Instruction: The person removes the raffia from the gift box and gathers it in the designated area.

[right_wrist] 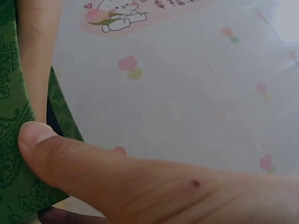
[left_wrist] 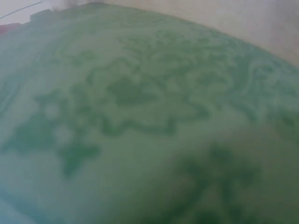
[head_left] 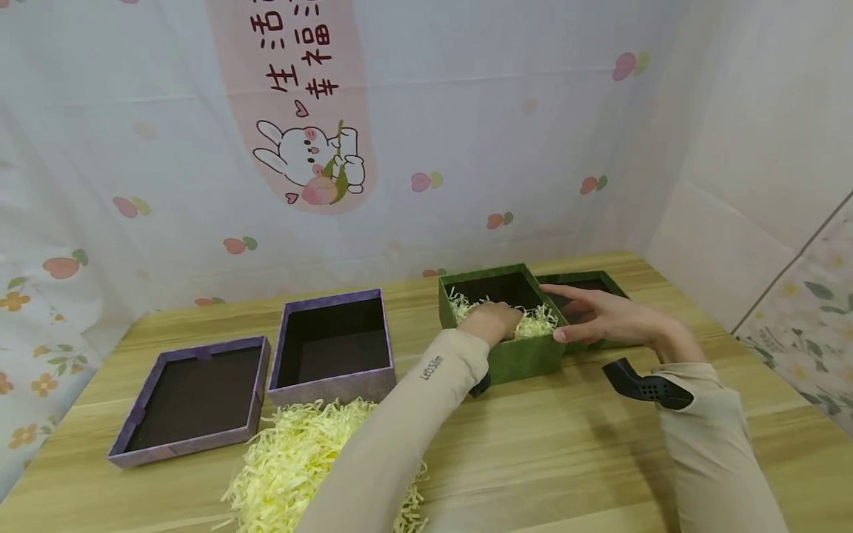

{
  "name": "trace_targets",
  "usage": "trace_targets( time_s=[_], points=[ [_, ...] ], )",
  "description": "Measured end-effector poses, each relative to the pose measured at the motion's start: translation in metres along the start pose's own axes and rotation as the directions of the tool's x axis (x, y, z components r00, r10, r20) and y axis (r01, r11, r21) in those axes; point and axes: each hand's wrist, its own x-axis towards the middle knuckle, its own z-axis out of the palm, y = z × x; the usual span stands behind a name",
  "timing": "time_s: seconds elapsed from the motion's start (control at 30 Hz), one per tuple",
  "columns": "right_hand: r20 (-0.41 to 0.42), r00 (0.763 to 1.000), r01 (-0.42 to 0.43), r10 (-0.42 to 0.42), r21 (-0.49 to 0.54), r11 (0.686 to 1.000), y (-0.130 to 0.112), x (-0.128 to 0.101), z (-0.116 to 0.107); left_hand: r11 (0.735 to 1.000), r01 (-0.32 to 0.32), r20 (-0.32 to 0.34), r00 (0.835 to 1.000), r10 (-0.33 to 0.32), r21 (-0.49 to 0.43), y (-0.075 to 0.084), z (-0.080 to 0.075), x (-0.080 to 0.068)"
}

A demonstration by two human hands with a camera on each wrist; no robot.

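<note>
L hand is down inside the green box, knuckles up, fingers tucked into the shredded paper — whether they pinch strands or just press, can't tell, they're buried. R hand sits at the box's right wall, fingers straight and relaxed, thumb tip on the front corner, steadying it. Box stands mid-table toward the back, its green lid touching it behind-right. To do this well, I'd say: keep R hand bracing the wall, spread the filling evenly w/ flat fingers into the corners, don't drag strands over the rim. L wrist cam shows only blurred green pattern, too close. R wrist cam: thumb, bit of box, backdrop — no filling visible. Loose paper pile partly hidden by the sleeve.
</note>
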Motion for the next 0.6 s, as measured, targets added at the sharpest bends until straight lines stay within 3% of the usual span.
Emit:
trace_targets(
  time_s=[0.23, 0.33, 0.6],
  points=[
    [-0.002, 1.0, 0.017, -0.017, 0.011, 1.0, 0.003, 0.0, 0.001, 0.99, -0.022, -0.007, 1.0, 0.023, 0.136, 0.005, -0.006, -0.003],
    [-0.003, 1.0, 0.014, -0.014, 0.004, 1.0, 0.003, 0.002, 0.003, 0.978, 0.003, -0.023, 1.0, 0.002, 0.209, 0.008, -0.008, -0.006],
    [-0.01, 1.0, 0.016, -0.017, -0.009, 1.0, 0.002, 0.001, 0.002, 0.903, 0.068, -0.025, 0.998, -0.064, 0.425, 0.018, -0.036, -0.017]
  ],
)
